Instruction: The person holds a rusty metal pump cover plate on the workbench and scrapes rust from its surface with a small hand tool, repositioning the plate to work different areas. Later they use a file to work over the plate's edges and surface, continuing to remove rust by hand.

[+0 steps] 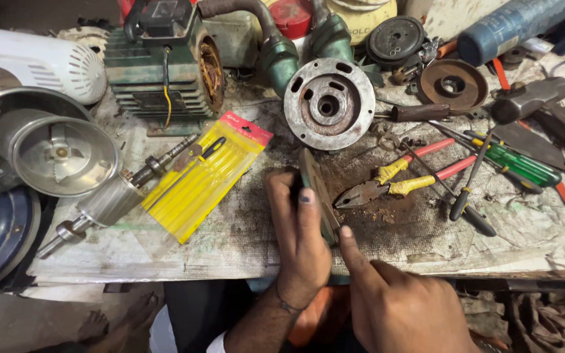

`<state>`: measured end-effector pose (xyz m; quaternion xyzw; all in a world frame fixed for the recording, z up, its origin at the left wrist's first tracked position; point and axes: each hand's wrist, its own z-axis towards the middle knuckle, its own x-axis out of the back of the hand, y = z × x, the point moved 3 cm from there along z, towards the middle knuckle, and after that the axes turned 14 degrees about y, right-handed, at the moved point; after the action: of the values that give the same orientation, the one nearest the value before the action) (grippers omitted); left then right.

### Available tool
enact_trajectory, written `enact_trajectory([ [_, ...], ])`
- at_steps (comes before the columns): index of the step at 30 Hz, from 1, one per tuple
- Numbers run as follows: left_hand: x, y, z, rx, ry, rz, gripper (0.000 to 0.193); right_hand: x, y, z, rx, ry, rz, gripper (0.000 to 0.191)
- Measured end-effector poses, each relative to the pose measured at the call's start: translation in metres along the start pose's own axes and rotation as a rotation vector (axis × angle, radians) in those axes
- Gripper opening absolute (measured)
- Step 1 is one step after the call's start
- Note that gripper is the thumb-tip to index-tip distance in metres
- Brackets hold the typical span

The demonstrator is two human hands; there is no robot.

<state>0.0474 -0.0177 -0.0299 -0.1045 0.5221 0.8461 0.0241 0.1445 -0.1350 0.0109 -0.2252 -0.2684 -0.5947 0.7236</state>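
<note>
Cluttered workbench (243, 242), its top covered in stained paper and rust dust, seen from my head camera. Near the front edge, middle, a flat greenish plate (315, 189) stands on edge. My left hand (299, 235) wraps it from the left, fingers curled closed around it, thumb on the near face. My right hand (393, 301) comes in from the front edge, index finger stretched out and touching the plate's lower end; the other fingers are folded, holding nothing I can make out.

Just right of the plate lie pliers (387, 183) with yellow-and-red handles, jaws pointing at it. Beyond those, a green-handled screwdriver (518, 163) and a hammer (524, 98) toward the right edge. Behind the plate, a round rusty metal housing (329, 103). Left of the plate, a yellow blister pack (204, 176), then a motor rotor (109, 199) on its shaft. Back left corner: a green finned motor body (158, 65).
</note>
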Motion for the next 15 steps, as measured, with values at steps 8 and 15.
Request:
enact_trajectory([
  [8,0.004,0.002,0.002,0.029,0.009,-0.051,0.035,-0.019,0.000,-0.009,-0.152,-0.272,0.017,0.070],
  [15,0.003,0.003,0.001,0.010,-0.016,-0.085,0.037,-0.009,-0.004,0.013,-0.125,-0.249,-0.026,0.069],
])
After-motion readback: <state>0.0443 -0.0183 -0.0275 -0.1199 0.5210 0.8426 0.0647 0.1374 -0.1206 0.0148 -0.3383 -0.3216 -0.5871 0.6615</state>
